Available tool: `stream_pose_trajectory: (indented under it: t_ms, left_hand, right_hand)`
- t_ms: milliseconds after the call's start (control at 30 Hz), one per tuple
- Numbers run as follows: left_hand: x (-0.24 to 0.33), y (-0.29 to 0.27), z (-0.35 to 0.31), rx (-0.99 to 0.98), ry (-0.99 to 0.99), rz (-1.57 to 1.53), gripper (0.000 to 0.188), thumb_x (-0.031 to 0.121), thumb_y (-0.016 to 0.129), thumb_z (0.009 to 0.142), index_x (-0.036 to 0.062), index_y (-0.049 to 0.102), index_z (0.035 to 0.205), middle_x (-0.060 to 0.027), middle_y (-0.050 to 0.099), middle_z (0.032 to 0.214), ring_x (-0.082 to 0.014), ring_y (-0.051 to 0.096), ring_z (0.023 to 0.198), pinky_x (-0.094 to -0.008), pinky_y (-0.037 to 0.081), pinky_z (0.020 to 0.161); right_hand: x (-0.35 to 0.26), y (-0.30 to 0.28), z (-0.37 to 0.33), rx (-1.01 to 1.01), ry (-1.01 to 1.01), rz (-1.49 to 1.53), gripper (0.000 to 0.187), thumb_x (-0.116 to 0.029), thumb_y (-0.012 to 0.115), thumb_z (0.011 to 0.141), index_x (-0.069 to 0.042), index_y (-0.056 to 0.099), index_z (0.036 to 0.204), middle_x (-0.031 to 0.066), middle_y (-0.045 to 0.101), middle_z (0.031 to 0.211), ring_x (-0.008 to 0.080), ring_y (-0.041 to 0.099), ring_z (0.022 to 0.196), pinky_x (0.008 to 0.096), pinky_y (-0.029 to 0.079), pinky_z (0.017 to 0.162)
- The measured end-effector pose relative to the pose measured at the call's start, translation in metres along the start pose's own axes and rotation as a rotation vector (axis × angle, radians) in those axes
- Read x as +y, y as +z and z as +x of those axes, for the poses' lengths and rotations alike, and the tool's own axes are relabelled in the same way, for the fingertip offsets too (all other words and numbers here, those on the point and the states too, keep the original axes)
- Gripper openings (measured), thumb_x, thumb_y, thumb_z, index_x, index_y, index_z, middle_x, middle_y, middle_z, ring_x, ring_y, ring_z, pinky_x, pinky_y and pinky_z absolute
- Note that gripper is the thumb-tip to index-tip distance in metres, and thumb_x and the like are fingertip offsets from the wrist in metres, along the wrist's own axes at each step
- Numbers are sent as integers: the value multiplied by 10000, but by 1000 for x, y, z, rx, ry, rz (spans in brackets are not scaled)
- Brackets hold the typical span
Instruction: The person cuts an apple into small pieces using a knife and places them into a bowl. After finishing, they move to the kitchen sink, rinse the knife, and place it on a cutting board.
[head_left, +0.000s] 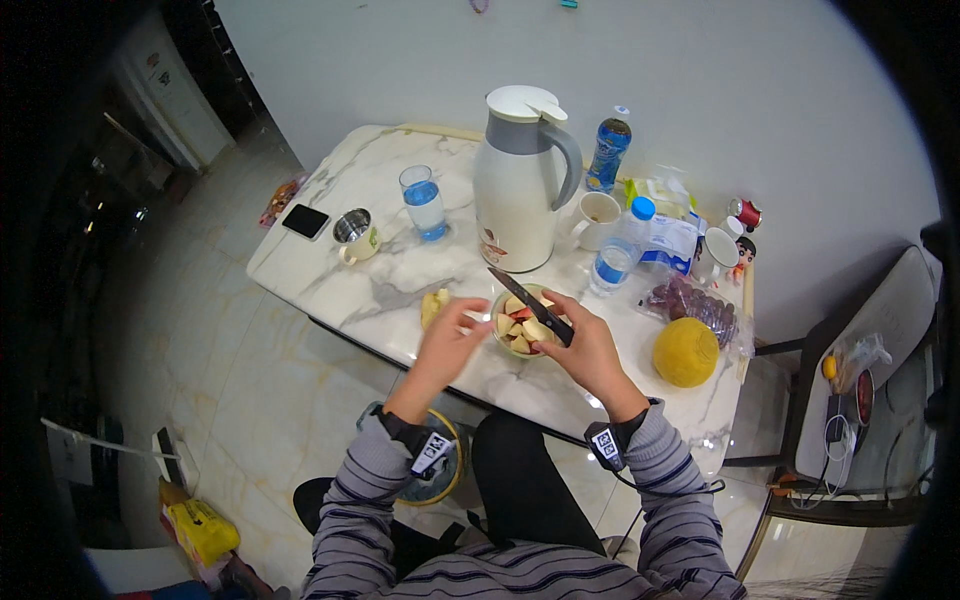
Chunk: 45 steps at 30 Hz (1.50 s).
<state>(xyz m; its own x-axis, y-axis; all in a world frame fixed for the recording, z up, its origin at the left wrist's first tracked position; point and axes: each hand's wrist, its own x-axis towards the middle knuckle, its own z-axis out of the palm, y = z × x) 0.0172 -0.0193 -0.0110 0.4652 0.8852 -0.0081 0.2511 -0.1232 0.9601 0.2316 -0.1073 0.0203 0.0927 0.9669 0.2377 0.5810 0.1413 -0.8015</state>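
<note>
Marble-patterned tabletop (pixel 335 290) stands against a pale wall (pixel 380 70). At its left lie a smartphone (pixel 306 222), then a metal-lined mug (pixel 360 240) and a water glass (pixel 424 208). Next comes a pale yellow piece (pixel 431 308), perhaps fruit, beside the left hand (pixel 450 338), whose fingers are loosely curled, parted and apparently empty. Right of it sits a bowl (pixel 519 356) of cut apple pieces (pixel 517 329); over it slants a knife (pixel 522 294), its dark handle closed in the fingers of the right hand (pixel 592 350). Whether they also steady the bowl is unclear. With the blade so near, a careless left-hand reach could mean a cut; a knock could spill pieces. Farther right sit bagged grapes (pixel 692 304).
</note>
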Motion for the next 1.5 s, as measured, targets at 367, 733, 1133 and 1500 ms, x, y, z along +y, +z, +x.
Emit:
stream_pose_trajectory:
  t_ms: [367, 733, 1133, 1500]
  left_hand:
    - [0, 54, 0, -98, -270, -691, 248, 84, 656, 906, -22, 610, 1125, -72, 659, 998, -149, 658, 865, -253, 554, 750]
    - [7, 49, -2, -144, -317, -1077, 411, 56, 597, 933, 3, 474, 1321, -97, 594, 1188, -179, 628, 1028, -282, 549, 887]
    - [17, 52, -6, -168, -218, -976, 521, 19, 630, 900, 25, 432, 1382, -84, 552, 1270, -196, 608, 1085, -309, 522, 939]
    - [7, 66, -7, -133, -129, -877, 510, 66, 564, 959, -13, 374, 1427, -84, 553, 1254, -168, 603, 1079, -297, 504, 944]
  right_hand:
    - [-11, -10, -16, 133, -148, -60, 571, -155, 782, 753, -47, 541, 1259, 161, 603, 1069, 338, 626, 924, 369, 514, 774]
    - [0, 6, -78, 235, -60, -435, 235, -75, 629, 855, -68, 584, 1086, 126, 603, 838, 323, 616, 709, 412, 492, 602]
    - [6, 9, -75, 248, -121, -477, 254, -89, 656, 834, -77, 577, 1075, 103, 572, 781, 292, 604, 666, 393, 481, 559]
    - [8, 18, -73, 289, -134, -526, 275, -124, 672, 825, -67, 570, 1073, 90, 536, 747, 265, 582, 630, 376, 472, 535]
